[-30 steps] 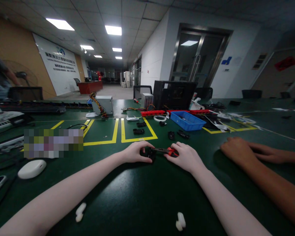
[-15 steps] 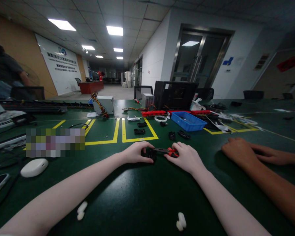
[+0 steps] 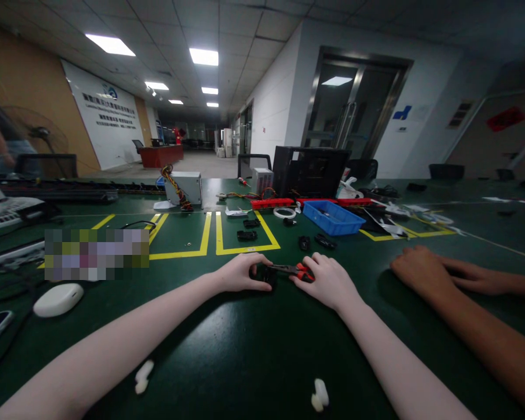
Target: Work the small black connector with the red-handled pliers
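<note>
My right hand is closed round the red handles of a pair of pliers. The dark jaws of the pliers point left and meet a small black part, whose kind I cannot make out. My left hand grips that black part between thumb and fingers, just above the green table. Beyond my hands lie black bundled pieces inside a yellow taped frame, and two more black pieces to the right of it.
A blue tray stands ahead on the right, before a black computer case. A power supply with wires sits ahead left. Another person's hands rest at right. Wireless earbuds lie close to me, their white case at left.
My hands keep nearly the same pose on the pliers and the black part. The view shifts slightly. At far left, a standing person has moved further left.
</note>
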Tool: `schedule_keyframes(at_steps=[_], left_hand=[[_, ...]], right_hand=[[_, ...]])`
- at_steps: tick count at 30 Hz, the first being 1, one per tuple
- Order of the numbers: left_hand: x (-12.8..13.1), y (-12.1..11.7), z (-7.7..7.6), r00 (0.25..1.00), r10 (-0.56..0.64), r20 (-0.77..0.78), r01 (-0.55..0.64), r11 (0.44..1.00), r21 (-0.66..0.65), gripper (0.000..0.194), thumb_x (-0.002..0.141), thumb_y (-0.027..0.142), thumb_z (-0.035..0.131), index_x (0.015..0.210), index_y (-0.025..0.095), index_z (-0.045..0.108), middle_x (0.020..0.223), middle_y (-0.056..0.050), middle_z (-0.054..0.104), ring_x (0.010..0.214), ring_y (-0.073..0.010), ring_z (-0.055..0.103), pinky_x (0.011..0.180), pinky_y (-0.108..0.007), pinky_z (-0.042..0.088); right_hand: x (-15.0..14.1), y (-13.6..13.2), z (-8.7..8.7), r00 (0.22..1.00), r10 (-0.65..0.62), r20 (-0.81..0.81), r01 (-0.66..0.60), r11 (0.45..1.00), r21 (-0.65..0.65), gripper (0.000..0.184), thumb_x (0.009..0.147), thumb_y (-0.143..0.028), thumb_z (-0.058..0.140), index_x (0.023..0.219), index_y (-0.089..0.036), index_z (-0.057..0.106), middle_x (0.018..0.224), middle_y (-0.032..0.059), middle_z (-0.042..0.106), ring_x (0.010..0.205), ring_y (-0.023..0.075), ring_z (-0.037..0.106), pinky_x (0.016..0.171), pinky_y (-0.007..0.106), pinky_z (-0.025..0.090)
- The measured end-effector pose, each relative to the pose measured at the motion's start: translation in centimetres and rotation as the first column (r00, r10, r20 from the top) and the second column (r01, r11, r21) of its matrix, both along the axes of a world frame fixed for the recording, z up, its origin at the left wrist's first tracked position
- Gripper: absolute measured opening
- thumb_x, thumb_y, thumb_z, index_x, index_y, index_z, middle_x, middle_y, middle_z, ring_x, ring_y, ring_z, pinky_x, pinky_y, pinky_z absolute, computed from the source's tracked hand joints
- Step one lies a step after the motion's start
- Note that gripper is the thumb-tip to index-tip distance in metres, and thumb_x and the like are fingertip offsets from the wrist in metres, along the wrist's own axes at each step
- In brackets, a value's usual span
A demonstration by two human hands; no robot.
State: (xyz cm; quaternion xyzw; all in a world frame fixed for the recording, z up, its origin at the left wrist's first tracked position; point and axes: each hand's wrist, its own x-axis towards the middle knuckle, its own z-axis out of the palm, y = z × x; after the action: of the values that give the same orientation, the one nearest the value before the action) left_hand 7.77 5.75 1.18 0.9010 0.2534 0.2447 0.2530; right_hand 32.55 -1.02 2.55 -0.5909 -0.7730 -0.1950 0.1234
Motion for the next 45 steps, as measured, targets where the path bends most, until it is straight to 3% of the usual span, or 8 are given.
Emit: schedule_keyframes(at_steps=[6,11,18,27,33,36,45], left_hand=[[0.00,-0.24,0.16,1.000,-0.018,-0.022,0.020,0.996,0.086,0.060,0.070,0.049,0.076,0.119,0.020,0.057,0.109,-0.008,0.062,0.074,-0.0155,0.055,0.067,-0.028,0.044],[0.08,-0.46,0.19,0.997,0.029,-0.073,-0.017,0.987,0.162,0.062,0.069,0.058,0.073,0.116,0.021,0.057,0.115,-0.009,0.063,0.083,-0.0204,0.061,0.074,-0.032,0.048],[0.06,-0.71,0.06,0.999,-0.007,-0.040,0.016,0.976,0.219,0.037,0.080,0.026,0.063,0.116,0.021,0.057,0.132,-0.010,0.054,0.116,-0.0255,0.056,0.097,-0.038,0.045],[-0.06,-0.51,0.15,0.998,-0.035,-0.052,0.047,0.966,0.256,0.040,0.081,0.013,0.053,0.121,0.018,0.055,0.129,-0.011,0.056,0.118,-0.0243,0.054,0.104,-0.039,0.042],[0.13,-0.41,0.04,0.998,0.008,-0.063,0.010,0.961,0.275,0.032,0.086,0.029,0.062,0.116,0.019,0.057,0.116,-0.008,0.062,0.106,-0.0233,0.059,0.092,-0.037,0.048],[0.21,-0.23,-0.23,0.998,0.034,-0.057,-0.016,0.960,0.280,0.025,0.088,0.024,0.059,0.113,0.019,0.057,0.110,-0.007,0.064,0.102,-0.0218,0.059,0.090,-0.036,0.048],[-0.02,0.13,-0.36,0.998,-0.055,-0.007,0.055,0.988,0.145,0.024,0.091,0.016,0.054,0.115,0.018,0.055,0.112,-0.008,0.061,0.107,-0.0208,0.054,0.095,-0.036,0.045]], right_hand=[[-0.05,-0.11,0.04,0.999,-0.029,-0.031,0.027,0.998,-0.062,0.035,0.083,-0.055,0.051,0.084,-0.021,0.059,0.086,0.0064,0.060,0.072,0.0191,0.057,0.064,0.031,0.039],[-0.21,-0.09,0.14,0.998,-0.047,-0.048,0.042,0.993,-0.111,0.035,0.083,-0.055,0.051,0.084,-0.022,0.060,0.084,0.0053,0.061,0.075,0.0188,0.059,0.064,0.029,0.040],[-0.45,-0.24,0.57,0.998,-0.052,-0.029,0.048,0.991,-0.124,0.036,0.083,-0.055,0.050,0.086,-0.021,0.061,0.085,0.0065,0.062,0.075,0.0197,0.058,0.065,0.030,0.041],[-0.08,-0.02,0.33,0.998,-0.052,-0.029,0.048,0.992,-0.118,0.037,0.083,-0.057,0.050,0.085,-0.022,0.061,0.086,0.0056,0.062,0.076,0.0195,0.059,0.065,0.030,0.040],[-0.14,0.05,0.39,0.998,-0.064,-0.027,0.060,0.989,-0.135,0.038,0.083,-0.058,0.049,0.086,-0.022,0.061,0.087,0.0057,0.063,0.075,0.0191,0.059,0.065,0.030,0.039],[-0.18,0.06,0.49,0.998,-0.064,-0.029,0.059,0.988,-0.146,0.038,0.083,-0.058,0.049,0.086,-0.022,0.061,0.087,0.0058,0.063,0.075,0.0192,0.059,0.065,0.030,0.039],[0.12,0.18,0.25,0.995,-0.055,-0.080,0.041,0.985,-0.169,0.039,0.082,-0.059,0.049,0.085,-0.022,0.061,0.085,0.0052,0.062,0.076,0.0195,0.059,0.064,0.030,0.040]])
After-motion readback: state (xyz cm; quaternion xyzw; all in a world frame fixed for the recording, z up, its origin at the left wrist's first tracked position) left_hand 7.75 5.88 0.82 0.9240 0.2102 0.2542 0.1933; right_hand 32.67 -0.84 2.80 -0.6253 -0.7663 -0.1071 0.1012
